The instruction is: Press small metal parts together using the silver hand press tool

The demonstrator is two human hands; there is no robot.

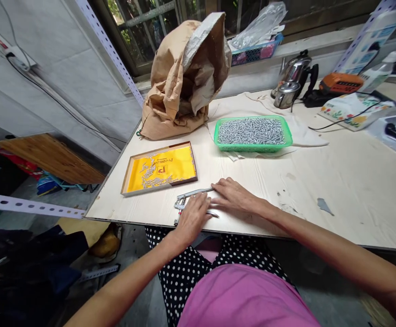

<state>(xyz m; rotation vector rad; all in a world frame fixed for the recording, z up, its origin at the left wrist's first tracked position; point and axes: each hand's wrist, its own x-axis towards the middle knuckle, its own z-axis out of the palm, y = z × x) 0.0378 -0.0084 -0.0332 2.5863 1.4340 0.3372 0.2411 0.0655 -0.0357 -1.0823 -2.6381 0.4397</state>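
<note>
A metal plier-like hand tool [179, 203] with a coiled spring between its arms lies near the table's front edge. My left hand [195, 213] rests over the tool's middle, fingers stretched out and covering part of its handles. To its right, my right hand [235, 196] lies palm down with spread fingers, the fingertips at the end of the upper handle. Just beyond, a shallow cardboard box lid [126, 184] with a yellow lining holds small silvery metal pins [157, 182]. What lies under my palms is hidden.
Farther back stands a green plastic basket [252, 147] full of similar pins [250, 129]. A crumpled brown paper sack [164, 86] sits at the back left. A metal kettle [296, 68], small metal pot [286, 94] and orange-black battery [341, 85] occupy the back right.
</note>
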